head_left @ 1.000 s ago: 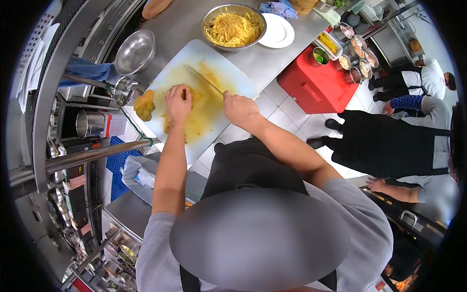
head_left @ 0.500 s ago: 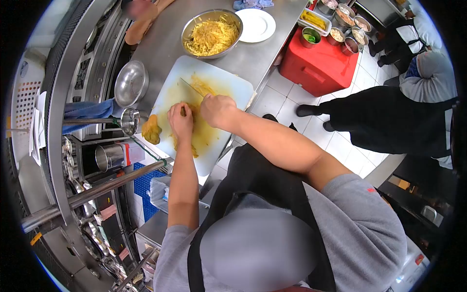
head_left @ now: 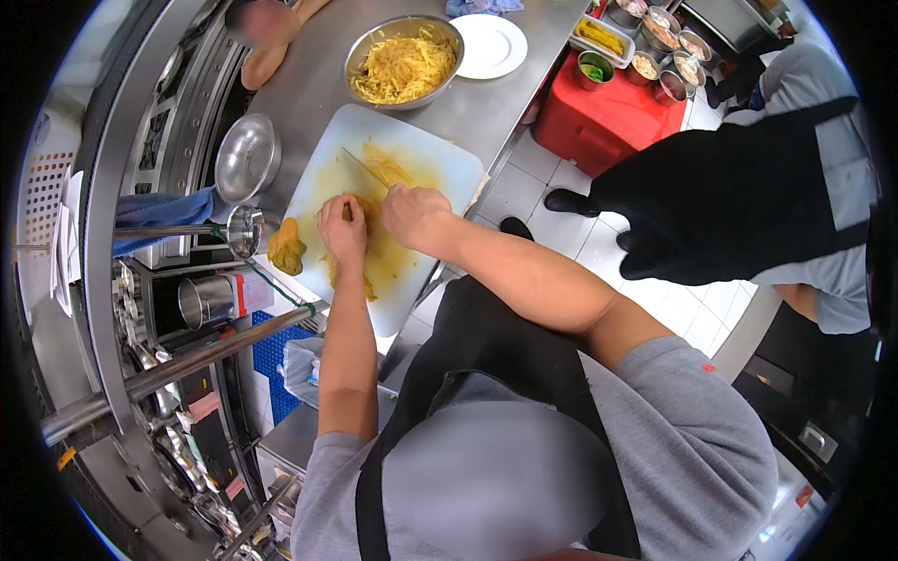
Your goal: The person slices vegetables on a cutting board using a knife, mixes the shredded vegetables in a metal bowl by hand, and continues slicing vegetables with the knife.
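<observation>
On a white cutting board [head_left: 458,178] stained yellow, my left hand [head_left: 342,236] has its fingers curled over a yellow-brown pickled vegetable [head_left: 348,212]. My right hand [head_left: 414,217] is wrapped round the handle of a knife [head_left: 361,165], whose blade points toward the board's far left. Thin yellow shreds [head_left: 390,166] lie beyond the blade, and more bits are scattered beside my left wrist. A whole yellow-green lump of the same look [head_left: 286,248] sits at the board's left edge. Behind the board, a metal bowl [head_left: 400,104] holds a heap of yellow shreds [head_left: 404,70].
A white plate [head_left: 491,47] and a steel bowl [head_left: 249,159] stand on the metal counter. To the right, a red cooler [head_left: 599,122] carries several food containers. A person in a black apron [head_left: 730,201] is on the tiled floor. Another person's arm [head_left: 271,64] shows at the far left.
The person in the black apron has come nearer the red cooler and now covers part of it. My hands keep almost the same pose on the board; the view has shifted slightly.
</observation>
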Motion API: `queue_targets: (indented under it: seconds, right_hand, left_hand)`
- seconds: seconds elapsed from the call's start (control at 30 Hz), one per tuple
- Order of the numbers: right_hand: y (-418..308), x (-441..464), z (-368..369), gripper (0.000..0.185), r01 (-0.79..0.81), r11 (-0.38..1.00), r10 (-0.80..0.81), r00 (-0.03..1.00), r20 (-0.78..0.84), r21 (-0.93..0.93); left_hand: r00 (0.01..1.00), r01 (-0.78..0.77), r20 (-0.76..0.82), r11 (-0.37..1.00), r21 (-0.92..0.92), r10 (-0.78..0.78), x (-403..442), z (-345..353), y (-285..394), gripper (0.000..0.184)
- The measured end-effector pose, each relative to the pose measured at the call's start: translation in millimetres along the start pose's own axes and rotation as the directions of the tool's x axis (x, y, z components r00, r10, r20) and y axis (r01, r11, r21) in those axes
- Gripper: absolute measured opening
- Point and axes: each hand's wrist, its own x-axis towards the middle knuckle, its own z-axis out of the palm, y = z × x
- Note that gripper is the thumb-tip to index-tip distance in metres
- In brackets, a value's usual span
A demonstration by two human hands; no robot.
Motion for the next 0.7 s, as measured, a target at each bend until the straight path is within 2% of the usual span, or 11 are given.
queue_targets:
  seconds: [0.07, 0.13, 0.17, 0.23, 0.37, 0.53, 0.7]
  right_hand:
    - [-1, -1, 1, 0.029, 0.001, 1.000, -0.001, 1.000, 0.016, -0.021]
    - [-2, -11, -1, 0.030, -0.105, 0.974, 0.102, 0.994, 0.024, 0.203]
    - [0, -14, 4, 0.030, -0.097, 0.977, 0.092, 0.995, 0.035, 0.190]
    - [8, -18, 23, 0.029, -0.157, 0.933, 0.134, 0.987, 0.093, 0.325]
    - [33, -26, 42, 0.028, -0.107, 0.964, 0.102, 0.994, 0.034, 0.242]
    - [47, -27, 24, 0.029, -0.231, 0.959, 0.232, 0.973, 0.013, 0.165]
    - [44, -23, 43, 0.030, -0.129, 0.984, 0.132, 0.991, -0.020, 0.123]
  left_hand:
    - [1.000, 0.002, 0.008, 1.000, -0.005, -0.002, 1, -1, 0, 0.007]
    - [1.000, 0.018, 0.009, 1.000, -0.012, -0.018, 1, -2, 2, 0.007]
    - [1.000, 0.021, 0.022, 1.000, 0.002, -0.021, 2, -3, 2, 0.007]
    - [0.998, 0.054, 0.021, 0.998, 0.018, -0.055, 1, -3, 1, 0.007]
    - [0.998, 0.069, 0.012, 0.998, -0.008, -0.069, -1, -4, 1, 0.010]
    - [0.997, 0.076, -0.004, 0.997, -0.030, -0.077, -2, -2, -3, 0.010]
    - [0.995, 0.091, 0.031, 0.995, -0.034, -0.090, -2, -4, -3, 0.012]
